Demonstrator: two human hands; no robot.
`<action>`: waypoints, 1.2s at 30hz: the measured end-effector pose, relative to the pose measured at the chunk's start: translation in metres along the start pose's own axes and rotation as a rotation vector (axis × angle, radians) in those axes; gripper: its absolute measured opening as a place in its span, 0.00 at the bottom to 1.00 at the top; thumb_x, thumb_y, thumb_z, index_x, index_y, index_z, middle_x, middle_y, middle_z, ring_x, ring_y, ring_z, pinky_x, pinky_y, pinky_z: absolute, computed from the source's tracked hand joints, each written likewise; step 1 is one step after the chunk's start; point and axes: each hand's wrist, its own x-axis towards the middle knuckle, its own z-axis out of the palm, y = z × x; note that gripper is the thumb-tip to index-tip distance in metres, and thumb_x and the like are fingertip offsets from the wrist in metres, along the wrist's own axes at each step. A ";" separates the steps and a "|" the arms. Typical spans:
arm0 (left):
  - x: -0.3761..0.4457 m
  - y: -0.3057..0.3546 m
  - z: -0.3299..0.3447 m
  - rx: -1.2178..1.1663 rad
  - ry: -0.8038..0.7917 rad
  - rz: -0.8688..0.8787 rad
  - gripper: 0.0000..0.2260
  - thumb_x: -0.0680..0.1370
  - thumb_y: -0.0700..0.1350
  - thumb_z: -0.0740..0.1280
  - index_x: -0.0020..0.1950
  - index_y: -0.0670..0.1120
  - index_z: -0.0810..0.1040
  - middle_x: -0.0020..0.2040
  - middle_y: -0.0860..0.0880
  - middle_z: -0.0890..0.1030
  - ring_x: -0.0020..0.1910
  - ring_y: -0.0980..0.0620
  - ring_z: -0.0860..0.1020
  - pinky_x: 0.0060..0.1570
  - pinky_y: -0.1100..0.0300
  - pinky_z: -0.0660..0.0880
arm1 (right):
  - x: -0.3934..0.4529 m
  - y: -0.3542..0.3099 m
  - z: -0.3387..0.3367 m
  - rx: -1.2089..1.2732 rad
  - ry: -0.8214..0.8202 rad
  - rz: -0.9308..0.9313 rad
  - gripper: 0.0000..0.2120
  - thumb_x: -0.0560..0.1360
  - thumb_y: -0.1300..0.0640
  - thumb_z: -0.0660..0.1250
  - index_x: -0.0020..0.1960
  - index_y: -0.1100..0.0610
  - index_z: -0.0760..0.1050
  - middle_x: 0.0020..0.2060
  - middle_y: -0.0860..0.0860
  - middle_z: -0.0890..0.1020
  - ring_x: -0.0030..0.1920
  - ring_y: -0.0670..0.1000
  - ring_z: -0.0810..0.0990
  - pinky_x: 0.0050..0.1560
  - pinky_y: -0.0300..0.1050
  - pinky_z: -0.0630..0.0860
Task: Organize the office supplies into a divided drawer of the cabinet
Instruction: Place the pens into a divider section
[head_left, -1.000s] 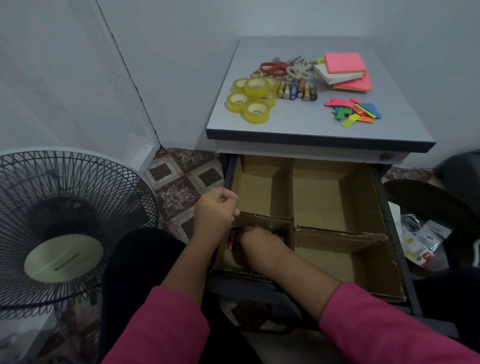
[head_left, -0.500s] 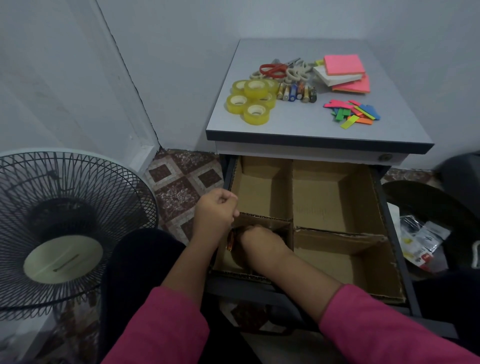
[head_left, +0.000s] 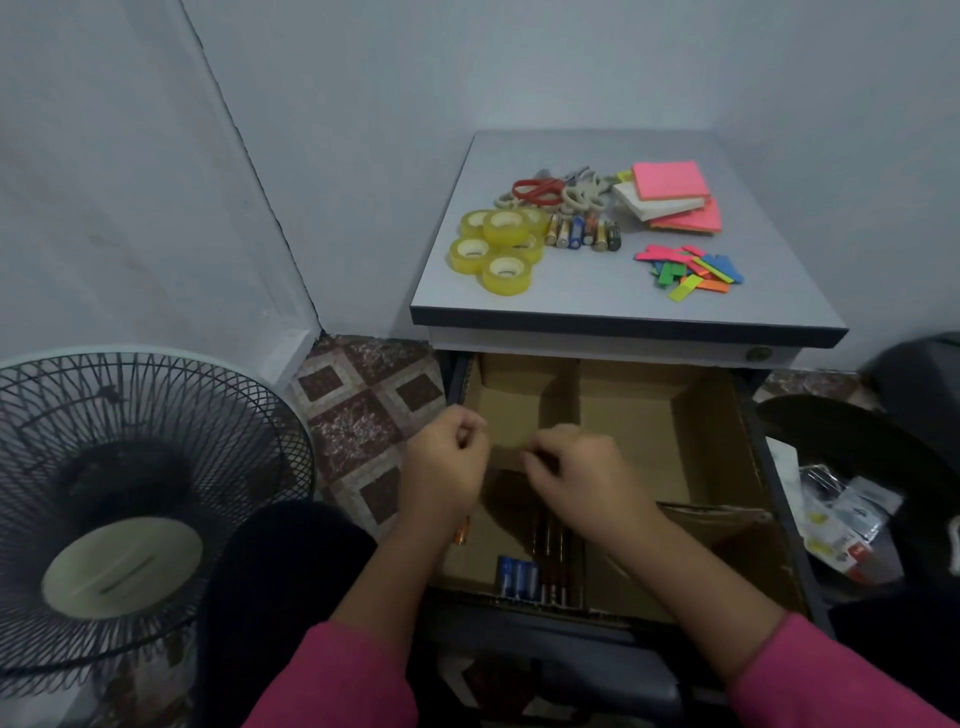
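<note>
A: Why are some batteries (head_left: 540, 566) already down in the drawer (head_left: 727, 457) while the rest of the supplies sit up on the counter (head_left: 597, 296)?

B: It looks like sorting by kind, one cell at a time. The near left cell holds a row of batteries laid side by side along its right wall, likely so they don't roll about. One more, orange-tipped, lies apart at the cell's left edge, just under the left wrist.

A: And the hands?

B: Both hover over the divider between the near left and far left cells. The left hand (head_left: 441, 467) is curled into a loose fist; I see nothing in it, though the blur leaves room for doubt. The right hand (head_left: 582, 478) has its fingers bent downward, and whether it holds anything I cannot tell.

A: What is left on the counter?

B: Tape rolls (head_left: 496, 249) at the near left, a second lot of batteries (head_left: 582, 234) right beside them, scissors (head_left: 540, 189) farther back, sticky notes (head_left: 670, 195) at the far right, coloured tabs (head_left: 685, 267) at the near right.

A: So most of the job remains?

B: I judge so. The other three cells look bare, probably kept for tape, scissors and paper.
</note>
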 end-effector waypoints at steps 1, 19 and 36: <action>0.000 0.008 0.001 -0.012 -0.005 0.018 0.08 0.79 0.43 0.64 0.41 0.53 0.76 0.35 0.51 0.79 0.33 0.53 0.77 0.35 0.55 0.75 | 0.003 0.006 -0.007 -0.015 0.096 0.006 0.08 0.79 0.52 0.62 0.55 0.50 0.77 0.48 0.44 0.78 0.47 0.39 0.75 0.45 0.32 0.73; 0.146 0.130 0.083 0.457 -0.060 0.367 0.17 0.82 0.43 0.52 0.68 0.48 0.71 0.58 0.42 0.77 0.54 0.42 0.76 0.48 0.49 0.75 | 0.140 0.044 -0.114 -0.279 0.260 0.220 0.20 0.78 0.56 0.61 0.69 0.57 0.66 0.58 0.59 0.79 0.57 0.58 0.77 0.45 0.46 0.68; 0.141 0.131 0.083 0.521 0.109 0.346 0.13 0.82 0.48 0.57 0.62 0.42 0.72 0.53 0.44 0.80 0.49 0.45 0.78 0.37 0.56 0.66 | 0.138 0.040 -0.116 -0.227 0.298 0.222 0.15 0.79 0.56 0.58 0.65 0.57 0.69 0.56 0.59 0.79 0.55 0.58 0.77 0.49 0.49 0.72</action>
